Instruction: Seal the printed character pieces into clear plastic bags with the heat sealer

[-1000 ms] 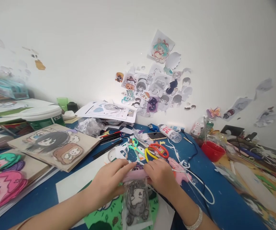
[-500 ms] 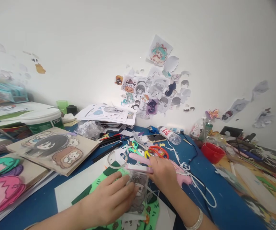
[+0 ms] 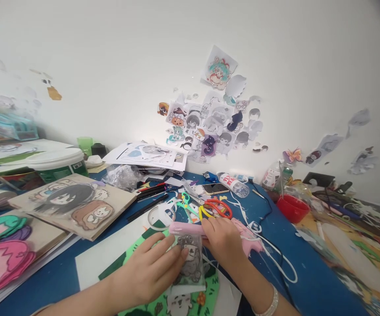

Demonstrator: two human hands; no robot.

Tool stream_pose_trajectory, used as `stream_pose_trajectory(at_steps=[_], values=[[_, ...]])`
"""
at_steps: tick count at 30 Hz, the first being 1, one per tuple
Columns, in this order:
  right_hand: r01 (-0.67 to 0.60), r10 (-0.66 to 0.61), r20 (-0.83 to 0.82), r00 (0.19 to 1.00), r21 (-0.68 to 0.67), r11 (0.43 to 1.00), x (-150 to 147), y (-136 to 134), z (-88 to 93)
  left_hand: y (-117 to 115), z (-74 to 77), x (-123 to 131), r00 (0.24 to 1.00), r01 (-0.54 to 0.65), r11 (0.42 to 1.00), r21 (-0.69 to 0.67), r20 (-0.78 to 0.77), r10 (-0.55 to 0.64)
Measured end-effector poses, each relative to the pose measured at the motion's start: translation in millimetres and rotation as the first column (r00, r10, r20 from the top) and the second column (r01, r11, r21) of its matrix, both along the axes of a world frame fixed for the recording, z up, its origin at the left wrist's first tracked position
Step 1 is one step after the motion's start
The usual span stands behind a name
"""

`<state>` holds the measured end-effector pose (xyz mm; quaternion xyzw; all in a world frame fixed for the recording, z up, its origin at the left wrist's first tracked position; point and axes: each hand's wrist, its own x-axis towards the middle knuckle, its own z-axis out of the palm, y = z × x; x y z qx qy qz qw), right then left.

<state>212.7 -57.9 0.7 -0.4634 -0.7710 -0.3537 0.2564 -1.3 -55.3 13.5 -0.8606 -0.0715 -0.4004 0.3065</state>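
Note:
My left hand (image 3: 150, 270) has its fingers closed on the left side of a small clear plastic bag (image 3: 194, 267), which holds a grey cartoon bear-like cutout. A pink handheld bag sealer (image 3: 186, 228) lies across the bag's top edge, its two jaws pressed together. Gripping it from above is my right hand (image 3: 225, 241), fingers wrapped around the pink part. Beneath the bag is a green sheet (image 3: 209, 298) with a white cartoon figure on it. Part of the sealer is hidden behind my right hand.
Just beyond my hands lie a tape roll (image 3: 150, 221), red-handled scissors (image 3: 227, 210) and pens (image 3: 150, 191). Illustrated boards (image 3: 120, 199) rest at left. A bottle (image 3: 232, 184) and phone (image 3: 214, 189) lie near the wall. A white cord (image 3: 290, 263) and red cup (image 3: 291, 210) are at right.
The sealer's pink upper jaw has come down onto the lower one, closing at the bag's top edge. My right hand has tightened and lowered slightly; my left hand has shifted a little left.

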Motion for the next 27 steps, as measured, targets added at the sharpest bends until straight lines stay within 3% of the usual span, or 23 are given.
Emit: stream_pose_trajectory(at_steps=[16,27], values=[[0.013,-0.014,0.05,0.999,0.026,1.0,-6.3,-1.3,-1.7,-3.1,-8.2,0.4,1.0,-0.02,1.0,-0.016,0.012,0.02],[0.036,-0.036,0.067,0.997,0.001,0.999,-4.1,0.6,-4.3,12.3,-8.8,0.4,0.999,-0.008,0.998,-0.068,0.032,0.01]])
